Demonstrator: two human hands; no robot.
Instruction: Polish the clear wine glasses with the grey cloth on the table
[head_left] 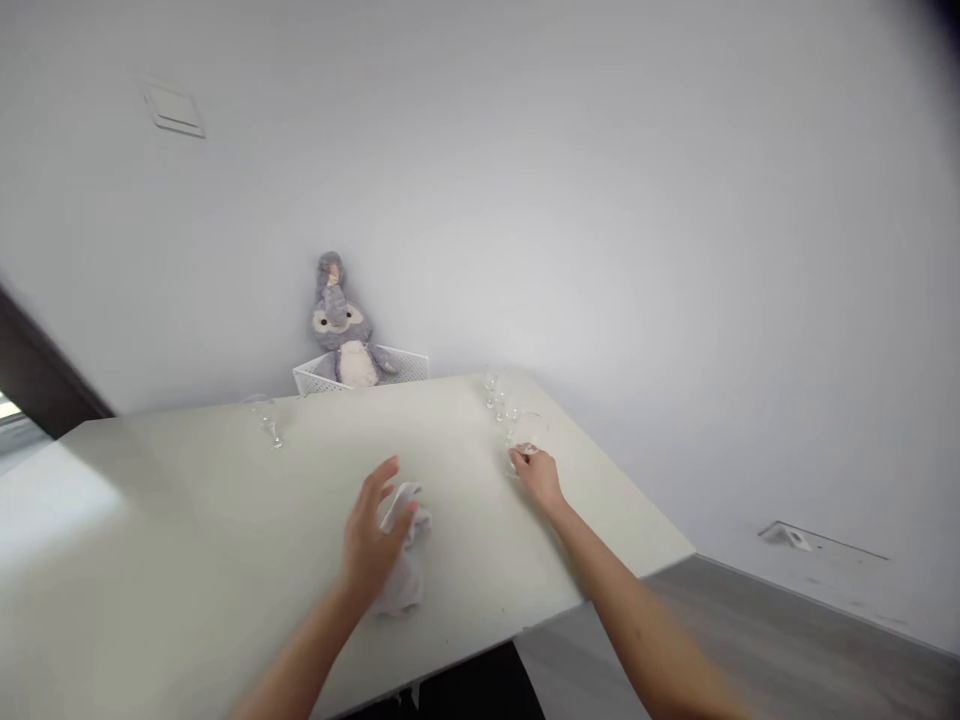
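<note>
My right hand [534, 472] pinches the stem of a clear wine glass [530, 428] at the right side of the table. Just behind it, several small stemmed glasses [500, 402] stand in a row towards the far edge. My left hand [373, 535] hovers at a crumpled white cloth [405, 585], fingers curved and apart from the thumb. Part of the cloth shows between thumb and fingers; I cannot tell whether the thumb touches it. Farther left on the table stands another clear stemmed glass [268, 425], faint against the white top.
The white table [210, 520] meets the wall at the back; its right edge slants towards the grey floor [720, 620]. Behind the table, a grey plush toy [345, 330] sits in a white perforated basket [411, 366]. An outlet [787, 537] is low on the right wall.
</note>
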